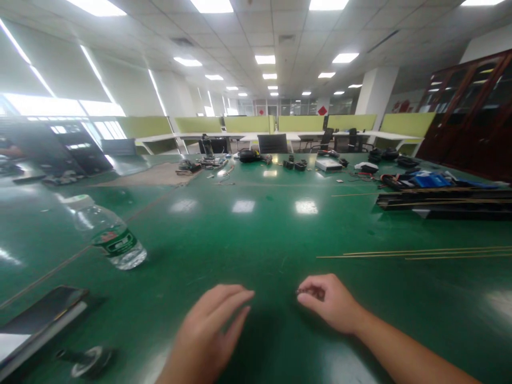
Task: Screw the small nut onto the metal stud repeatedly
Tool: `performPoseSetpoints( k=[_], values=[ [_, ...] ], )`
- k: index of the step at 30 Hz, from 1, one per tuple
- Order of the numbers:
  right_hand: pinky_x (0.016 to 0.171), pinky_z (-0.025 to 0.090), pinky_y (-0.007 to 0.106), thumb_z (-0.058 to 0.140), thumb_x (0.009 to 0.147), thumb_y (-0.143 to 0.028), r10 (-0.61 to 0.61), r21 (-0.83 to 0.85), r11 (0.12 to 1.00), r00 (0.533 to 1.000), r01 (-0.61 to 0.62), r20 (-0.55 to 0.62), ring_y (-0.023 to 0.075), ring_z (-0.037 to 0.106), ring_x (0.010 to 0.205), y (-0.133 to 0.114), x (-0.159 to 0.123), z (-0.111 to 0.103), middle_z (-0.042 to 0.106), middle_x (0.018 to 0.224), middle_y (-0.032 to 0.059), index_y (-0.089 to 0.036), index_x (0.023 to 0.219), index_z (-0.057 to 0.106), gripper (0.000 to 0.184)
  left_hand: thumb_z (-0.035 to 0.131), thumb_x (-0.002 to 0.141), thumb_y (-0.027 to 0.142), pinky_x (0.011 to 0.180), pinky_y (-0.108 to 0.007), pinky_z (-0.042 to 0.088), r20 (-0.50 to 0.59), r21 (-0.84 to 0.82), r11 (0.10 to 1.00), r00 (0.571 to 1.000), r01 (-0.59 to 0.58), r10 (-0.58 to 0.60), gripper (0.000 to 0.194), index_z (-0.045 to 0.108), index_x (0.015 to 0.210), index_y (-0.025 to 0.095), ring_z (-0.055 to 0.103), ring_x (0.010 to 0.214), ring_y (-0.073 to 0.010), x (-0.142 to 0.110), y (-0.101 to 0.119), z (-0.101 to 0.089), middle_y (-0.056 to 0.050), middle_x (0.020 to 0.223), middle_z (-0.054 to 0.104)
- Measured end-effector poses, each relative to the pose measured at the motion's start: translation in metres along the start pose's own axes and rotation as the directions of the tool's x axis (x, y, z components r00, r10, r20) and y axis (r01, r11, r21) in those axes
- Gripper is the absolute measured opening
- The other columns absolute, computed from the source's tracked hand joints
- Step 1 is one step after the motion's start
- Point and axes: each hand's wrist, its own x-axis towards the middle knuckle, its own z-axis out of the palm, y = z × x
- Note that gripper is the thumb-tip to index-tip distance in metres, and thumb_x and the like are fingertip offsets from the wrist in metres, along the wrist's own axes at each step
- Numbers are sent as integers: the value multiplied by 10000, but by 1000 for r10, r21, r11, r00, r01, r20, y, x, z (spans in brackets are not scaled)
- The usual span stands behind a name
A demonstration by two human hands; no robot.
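Note:
My right hand point(333, 302) hovers just over the green tabletop point(272, 240), its fingers curled round a small dark, segmented piece point(317, 292). Most of that piece is hidden by the fingers, and its kind cannot be made out. To the left, my left hand point(212, 325) holds nothing; its thumb stands apart from the stretched fingers. A gap of bare green surface separates the two hands. Beyond my right hand lie several thin brass-coloured rods point(380, 254).
A water bottle point(118, 242) stands at the left. Nearer are a flat dark-topped object point(44, 314) and a round part with a stem point(90, 360). Black channel-like pieces point(448, 202) lie at right, with a blue item point(430, 180) behind. Small black devices point(296, 164) line the far edge.

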Motion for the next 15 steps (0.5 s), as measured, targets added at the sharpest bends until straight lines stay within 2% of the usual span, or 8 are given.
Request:
performPoseSetpoints(
  k=[1, 3, 5, 6, 8, 11, 13, 15],
  values=[
    [535, 384, 221, 658, 828, -311, 1, -4, 1000, 1000, -1, 8, 128, 518, 562, 0, -1, -1, 642, 639, 7, -158, 821, 737, 172, 663, 815, 197, 817, -319, 560, 88, -7, 997, 993, -74, 75, 380, 644, 1168, 336, 662, 915, -206, 14, 12, 15, -25, 1040, 704],
    [519, 364, 220, 648, 828, -307, -22, -30, 999, 999, 23, 29, 125, 498, 544, -1, -2, -2, 619, 609, -3, -158, 794, 737, 177, 678, 802, 193, 862, -358, 551, 226, -37, 989, 963, -144, 149, 463, 584, 1244, 291, 641, 1002, -231, 37, 30, 41, -48, 1145, 676],
    [516, 347, 217, 643, 829, -315, -75, -64, 995, 996, 78, 41, 123, 485, 549, -1, -3, -4, 585, 585, -10, -155, 717, 713, 208, 677, 806, 199, 860, -388, 543, 322, -89, 978, 924, -189, 207, 471, 561, 1258, 262, 627, 1011, -245, 50, 39, 62, -62, 1160, 663],
    [513, 336, 215, 642, 829, -319, -98, -78, 992, 994, 101, 42, 119, 474, 549, -1, -3, -4, 559, 567, -15, -152, 664, 688, 239, 653, 822, 190, 834, -385, 543, 349, -116, 972, 907, -206, 235, 415, 577, 1226, 250, 629, 979, -241, 52, 40, 70, -61, 1121, 670],
    [496, 306, 212, 642, 825, -317, -114, -97, 988, 993, 117, 39, 107, 434, 524, 0, -3, -4, 488, 515, -29, -149, 570, 626, 306, 584, 855, 147, 771, -354, 535, 354, -162, 961, 896, -223, 268, 269, 626, 1111, 220, 631, 890, -217, 52, 39, 84, -57, 1006, 682],
    [480, 287, 207, 664, 808, -303, -80, -57, 995, 995, 84, 58, 95, 414, 504, 0, -2, -2, 479, 506, -33, -141, 571, 636, 289, 535, 864, 98, 734, -314, 523, 289, -205, 959, 924, -196, 250, 167, 653, 952, 178, 623, 832, -195, 47, 35, 96, -60, 909, 675],
    [484, 310, 201, 687, 793, -308, -40, 6, 999, 996, 40, 81, 98, 442, 516, -1, -1, -2, 540, 548, -21, -135, 659, 697, 219, 528, 879, 97, 727, -285, 524, 242, -239, 957, 945, -163, 221, 169, 658, 951, 178, 627, 818, -178, 46, 33, 95, -53, 891, 677],
    [489, 335, 199, 701, 783, -312, -2, 46, 999, 995, -3, 97, 102, 471, 518, -3, -1, -3, 594, 584, -6, -134, 752, 741, 185, 527, 902, 121, 735, -256, 534, 175, -252, 959, 969, -126, 174, 206, 661, 1039, 196, 643, 829, -161, 47, 28, 83, -45, 922, 690]
  ],
)
